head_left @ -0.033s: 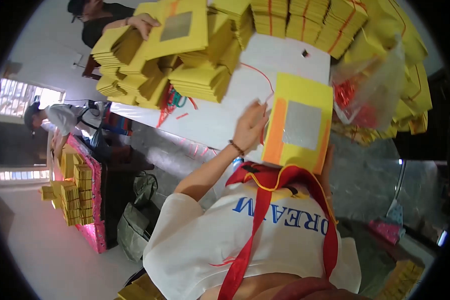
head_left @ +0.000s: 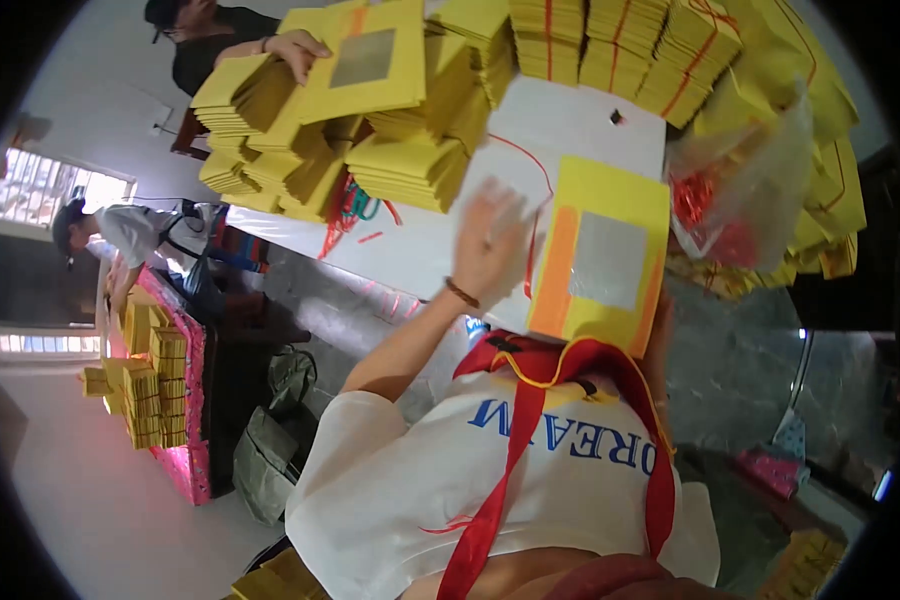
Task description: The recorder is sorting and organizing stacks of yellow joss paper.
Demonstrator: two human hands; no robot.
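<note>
A yellow paper envelope (head_left: 567, 272), with orange bands and a grey rectangular panel, lies at the table's near right corner. Whether others lie beneath it is hidden. My left hand (head_left: 490, 240) is raised left of it, blurred by motion; its fingers look stretched out and hold nothing I can see. A dark bead bracelet circles that wrist. A thin red cord (head_left: 548, 178) curves over the white table (head_left: 582, 118) between hand and envelope. Of my right hand (head_left: 660, 322), only a part shows against the envelope's right edge; its fingers are hidden behind.
Stacks of yellow envelopes (head_left: 410, 168) crowd the left; bundles tied in red (head_left: 545, 42) line the far edge. A clear bag of red material (head_left: 735, 190) hangs right. Green-handled scissors (head_left: 362, 203) lie left. One person's hand (head_left: 298, 50) touches envelopes; another person (head_left: 135, 235) works farther left.
My left hand has moved left, away from the envelope's edge. The whole view has shifted slightly; the envelope and my right arm stay together.
</note>
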